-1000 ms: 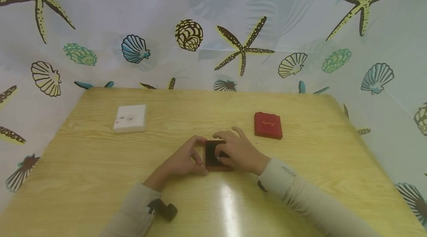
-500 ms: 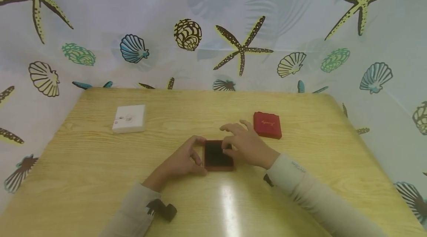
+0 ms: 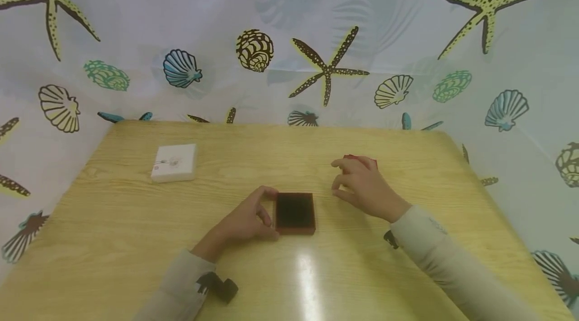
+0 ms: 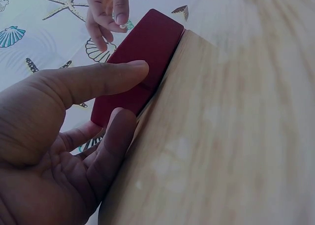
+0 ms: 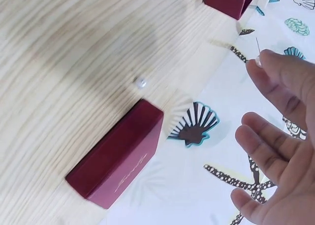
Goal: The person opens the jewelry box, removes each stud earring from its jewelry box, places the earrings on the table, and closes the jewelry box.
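Note:
My left hand [image 3: 246,218] holds the dark red jewelry box base [image 3: 295,230] by its left side, thumb at the near corner and forefinger at the far one. A black pad [image 3: 295,209] fills the base. Away to the right, my right hand [image 3: 368,188] pinches a pearl earring [image 5: 258,61] between thumb and forefinger; its thin pin sticks out, and the other fingers are spread. Below that hand lies the red box lid [image 5: 118,158] with gold lettering, largely covered by the hand in the head view. A second pearl [image 5: 141,82] lies on the table beside the lid.
A white square box [image 3: 174,162] with a flower print stands at the back left of the wooden table [image 3: 113,215]. Behind the table hangs a white cloth [image 3: 208,14] printed with shells and starfish.
My right hand has moved from over the black pad to the right, up to the lid, keeping its pinch. My left hand stays at the box base.

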`<action>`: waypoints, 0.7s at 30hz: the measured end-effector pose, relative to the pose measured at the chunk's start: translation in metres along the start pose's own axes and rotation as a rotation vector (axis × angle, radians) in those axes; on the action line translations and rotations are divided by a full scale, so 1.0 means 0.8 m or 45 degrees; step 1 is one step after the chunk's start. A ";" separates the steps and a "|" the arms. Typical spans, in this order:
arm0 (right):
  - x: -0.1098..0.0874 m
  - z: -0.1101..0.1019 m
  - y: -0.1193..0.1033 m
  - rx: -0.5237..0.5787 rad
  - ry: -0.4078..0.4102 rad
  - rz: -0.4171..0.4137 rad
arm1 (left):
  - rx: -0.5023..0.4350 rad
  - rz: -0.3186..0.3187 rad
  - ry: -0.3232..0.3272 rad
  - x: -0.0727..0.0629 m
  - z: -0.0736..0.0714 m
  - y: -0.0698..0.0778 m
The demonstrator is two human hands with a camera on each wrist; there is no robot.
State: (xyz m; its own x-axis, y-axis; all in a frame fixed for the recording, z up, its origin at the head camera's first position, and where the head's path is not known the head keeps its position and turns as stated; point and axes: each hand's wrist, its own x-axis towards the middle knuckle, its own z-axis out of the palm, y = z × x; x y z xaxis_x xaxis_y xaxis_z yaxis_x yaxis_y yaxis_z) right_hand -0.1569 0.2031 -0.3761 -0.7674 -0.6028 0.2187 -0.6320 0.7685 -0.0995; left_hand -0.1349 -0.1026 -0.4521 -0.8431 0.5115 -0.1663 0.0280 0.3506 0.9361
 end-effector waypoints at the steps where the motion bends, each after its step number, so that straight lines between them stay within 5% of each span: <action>1: -0.001 0.000 0.003 -0.010 0.004 0.003 | -0.005 -0.006 0.001 0.000 0.000 0.000; 21: -0.029 0.012 0.036 -0.143 -0.078 0.152 | -0.008 0.023 -0.016 -0.002 0.000 -0.003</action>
State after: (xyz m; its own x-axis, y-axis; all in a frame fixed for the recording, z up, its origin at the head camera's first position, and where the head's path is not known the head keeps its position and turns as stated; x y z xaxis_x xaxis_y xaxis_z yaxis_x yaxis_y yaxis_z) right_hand -0.1581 0.2372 -0.3931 -0.8437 -0.5149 0.1518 -0.5224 0.8526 -0.0113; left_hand -0.1336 -0.1043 -0.4537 -0.8355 0.5275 -0.1536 0.0394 0.3364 0.9409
